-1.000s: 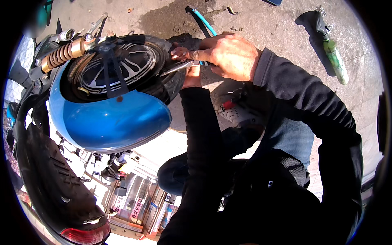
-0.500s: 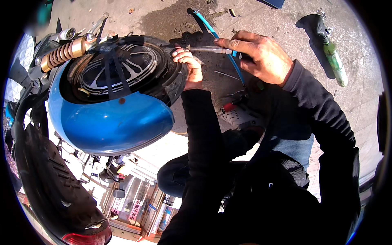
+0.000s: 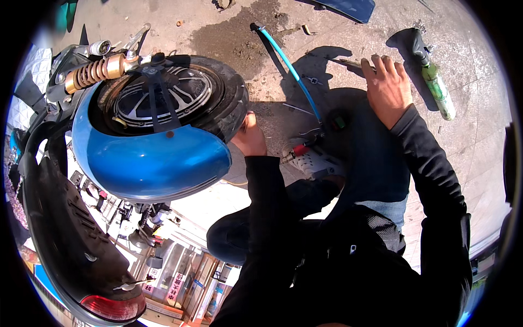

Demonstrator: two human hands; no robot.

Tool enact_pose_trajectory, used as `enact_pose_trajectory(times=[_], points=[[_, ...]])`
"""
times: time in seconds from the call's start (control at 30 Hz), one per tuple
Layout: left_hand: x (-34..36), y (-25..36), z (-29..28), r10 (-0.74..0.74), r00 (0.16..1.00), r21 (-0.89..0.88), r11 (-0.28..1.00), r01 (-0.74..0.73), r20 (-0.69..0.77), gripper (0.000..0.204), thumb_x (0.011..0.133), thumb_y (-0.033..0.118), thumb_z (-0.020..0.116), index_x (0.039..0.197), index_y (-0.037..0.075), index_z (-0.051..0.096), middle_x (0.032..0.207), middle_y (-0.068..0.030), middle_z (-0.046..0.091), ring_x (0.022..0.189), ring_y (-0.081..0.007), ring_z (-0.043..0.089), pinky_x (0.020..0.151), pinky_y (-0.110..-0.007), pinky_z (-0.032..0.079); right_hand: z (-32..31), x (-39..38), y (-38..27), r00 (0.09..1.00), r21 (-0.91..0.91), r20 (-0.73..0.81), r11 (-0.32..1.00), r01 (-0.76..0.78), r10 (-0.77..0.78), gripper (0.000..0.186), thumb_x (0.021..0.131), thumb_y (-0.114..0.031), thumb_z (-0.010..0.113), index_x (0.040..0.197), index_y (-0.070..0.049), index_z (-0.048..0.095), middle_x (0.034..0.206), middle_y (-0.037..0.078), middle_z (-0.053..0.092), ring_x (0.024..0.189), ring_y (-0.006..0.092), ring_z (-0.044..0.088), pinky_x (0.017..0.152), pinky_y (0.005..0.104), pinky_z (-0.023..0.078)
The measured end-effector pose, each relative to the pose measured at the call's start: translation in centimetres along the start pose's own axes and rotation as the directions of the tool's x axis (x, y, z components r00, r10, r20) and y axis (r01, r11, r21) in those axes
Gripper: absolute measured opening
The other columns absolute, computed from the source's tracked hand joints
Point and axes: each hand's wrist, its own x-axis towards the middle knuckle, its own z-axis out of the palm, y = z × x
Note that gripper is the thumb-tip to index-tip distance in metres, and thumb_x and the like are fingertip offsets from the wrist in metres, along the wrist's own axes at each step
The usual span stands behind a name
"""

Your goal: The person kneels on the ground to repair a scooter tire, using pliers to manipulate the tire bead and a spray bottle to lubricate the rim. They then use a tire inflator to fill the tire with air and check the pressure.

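Note:
My left hand (image 3: 252,137) is at the near right edge of the tire (image 3: 233,103), its fingers wrapped behind the rubber and mostly hidden. The wheel (image 3: 182,98) lies on its side, partly under a blue fender (image 3: 152,158). Farther right, my right hand (image 3: 390,90) is low over the ground, fingers stretched out and slightly apart. By its thumb is a long, thin metal tool (image 3: 351,64); its exact kind is unclear. A light-blue hose (image 3: 291,68) with a red-handled fitting (image 3: 299,149) stretches between the two hands.
A coil-spring shock absorber (image 3: 95,73) is mounted left of the wheel. The black rear body with a red tail light (image 3: 111,307) fills the lower left. A green bottle (image 3: 437,90) lies at the far right. A dark blue panel (image 3: 351,8) is at the top.
My right hand has moved right, away from the wheel, with the metal tool, and its fingers have straightened. My left hand has slid nearer along the tire, and its fingers have gone behind it.

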Motion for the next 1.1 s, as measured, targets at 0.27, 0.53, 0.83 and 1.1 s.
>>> enact_pose_trajectory(times=[0.27, 0.53, 0.83, 1.1], points=[[-0.7, 6.5, 1.8, 0.12, 0.993, 0.087, 0.989, -0.119, -0.004, 0.047, 0.087, 0.007, 0.076, 0.128, -0.007, 0.058, 0.126, -0.0161, 0.065, 0.113, -0.0258, 0.062, 0.102, -0.037, 0.047, 5.2, 12.9, -13.2, 0.965, 0.485, 0.192, 0.839, -0.249, 0.176, 0.088, 0.086, -0.018, 0.068, 0.159, -0.015, 0.019, 0.108, 0.024, 0.067, 0.096, 0.0392, 0.07, 0.081, 0.0458, 0.057], [-0.5, 3.0, 1.8, 0.16, 0.987, 0.225, 0.963, -0.148, -0.035, 0.06, 0.086, 0.017, 0.081, 0.134, -0.005, 0.053, 0.137, -0.0166, 0.058, 0.125, -0.0275, 0.054, 0.108, -0.042, 0.041, 3.2, 15.8, -15.0, 0.979, 0.982, 0.121, -0.167, -0.093, 0.162, 0.051, 0.102, -0.031, 0.06, 0.147, -0.01, 0.048, 0.108, 0.005, 0.067, 0.099, 0.0131, 0.059, 0.09, 0.0306, 0.048], [-2.9, 5.6, 0.1, 0.136, 0.985, -0.001, 0.991, -0.137, -0.105, 0.072, 0.091, 0.029, 0.077, 0.14, -0.009, 0.041, 0.14, -0.0191, 0.054, 0.12, -0.0285, 0.058, 0.107, -0.041, 0.043, 1.5, 17.0, -13.2, 0.969, 0.933, 0.204, -0.273, -0.235, -0.139, 0.044, 0.103, -0.038, 0.057, 0.133, -0.005, 0.062, 0.108, 0.001, 0.068, 0.103, 0.0085, 0.058, 0.09, 0.0239, 0.046], [-2.6, 3.2, -0.9, 0.102, 0.988, 0.041, 0.994, -0.098, -0.115, 0.062, 0.09, 0.018, 0.076, 0.137, -0.008, 0.047, 0.135, -0.0191, 0.056, 0.119, -0.0247, 0.056, 0.106, -0.04, 0.042, 0.2, 16.9, -14.4, 0.989, 0.99, 0.089, 0.119, -0.075, -0.12, 0.033, 0.102, -0.021, 0.059, 0.129, -0.002, 0.062, 0.111, 0.018, 0.072, 0.105, 0.0274, 0.069, 0.091, 0.0369, 0.054]])
